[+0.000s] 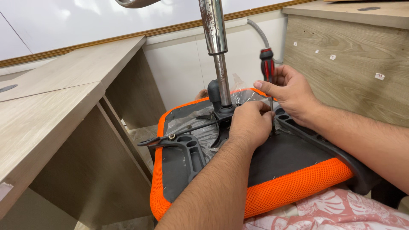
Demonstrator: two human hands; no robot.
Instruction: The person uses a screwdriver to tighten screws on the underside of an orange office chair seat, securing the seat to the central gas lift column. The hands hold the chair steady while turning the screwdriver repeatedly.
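An upside-down chair seat (294,187) with orange mesh edging and a dark grey underside rests on my lap. A chrome gas-lift column (215,38) rises from the black mechanism plate (221,113) at its middle. My right hand (289,91) grips a red and black screwdriver (267,64) held upright, its shaft pointing down into a black plastic armrest bracket (324,145). My left hand (250,123) rests curled on the seat underside beside the screwdriver tip, steadying it. Whether it pinches a screw is hidden.
A second black bracket (183,142) lies on the seat's left side, with clear plastic wrap (191,117) around the mechanism. A light wood desk (47,110) stands at left and a wooden cabinet (349,64) at right. White wall behind; floral pink fabric (332,213) below.
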